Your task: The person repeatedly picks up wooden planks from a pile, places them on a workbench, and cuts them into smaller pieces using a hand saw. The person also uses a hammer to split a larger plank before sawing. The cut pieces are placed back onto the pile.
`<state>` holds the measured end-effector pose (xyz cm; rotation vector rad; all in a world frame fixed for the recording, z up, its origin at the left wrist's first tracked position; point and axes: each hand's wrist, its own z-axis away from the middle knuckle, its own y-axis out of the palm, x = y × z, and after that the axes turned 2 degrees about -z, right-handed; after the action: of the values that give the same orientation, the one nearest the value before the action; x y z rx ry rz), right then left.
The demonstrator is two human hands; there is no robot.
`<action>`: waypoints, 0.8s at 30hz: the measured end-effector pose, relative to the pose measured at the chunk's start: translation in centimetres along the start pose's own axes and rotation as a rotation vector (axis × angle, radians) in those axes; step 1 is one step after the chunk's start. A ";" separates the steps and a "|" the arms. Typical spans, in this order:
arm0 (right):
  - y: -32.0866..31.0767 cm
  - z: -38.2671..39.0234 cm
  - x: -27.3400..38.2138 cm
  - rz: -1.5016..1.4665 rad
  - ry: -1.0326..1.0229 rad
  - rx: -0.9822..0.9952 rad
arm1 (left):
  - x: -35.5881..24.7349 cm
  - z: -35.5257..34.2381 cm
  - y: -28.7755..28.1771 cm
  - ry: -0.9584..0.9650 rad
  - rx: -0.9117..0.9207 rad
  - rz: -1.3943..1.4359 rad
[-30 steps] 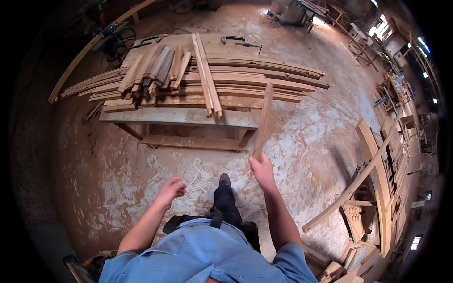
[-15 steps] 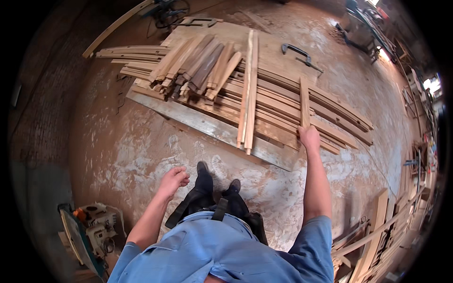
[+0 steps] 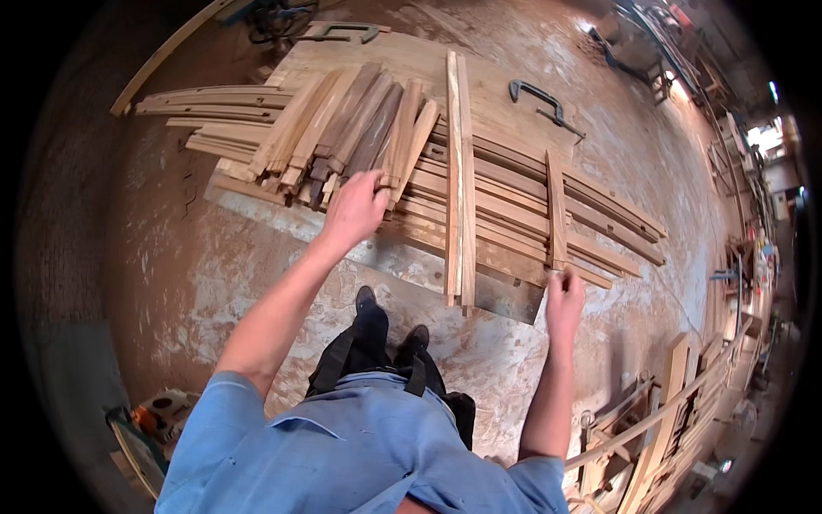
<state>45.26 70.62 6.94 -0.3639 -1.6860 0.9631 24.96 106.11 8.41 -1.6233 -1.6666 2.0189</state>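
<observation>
My left hand (image 3: 355,208) is at the near ends of a pile of short wooden pieces (image 3: 295,124), fingers curled in beside a brown piece (image 3: 401,141). The hand itself hides whatever its fingertips hold. At the right, my right hand (image 3: 563,301) is closed at the near end of a short wooden strip (image 3: 556,210), which lies crosswise over long wooden rails (image 3: 505,201). Two pale strips (image 3: 460,180) lie side by side between my hands, across the same rails, with their near ends past the table edge.
A low wooden worktable (image 3: 394,60) carries the wood; a metal strip (image 3: 505,297) runs along its near edge. A C-clamp (image 3: 548,104) lies at the far right, another clamp (image 3: 347,32) at the far left. Timber (image 3: 664,420) leans at lower right, and a machine (image 3: 163,415) stands at lower left.
My left hand has risen from beside my body to the pile. My right hand has come nearer to me, to the tip of the short strip, and more of that strip now shows.
</observation>
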 end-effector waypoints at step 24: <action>4.1 16.8 12.7 -1.148 0.536 0.473 | -5.0 3.2 -2.7 -0.296 0.660 1.035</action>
<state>24.69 74.72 11.18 0.5851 -0.8654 0.3003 23.44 102.02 13.30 -2.1295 0.0578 2.8444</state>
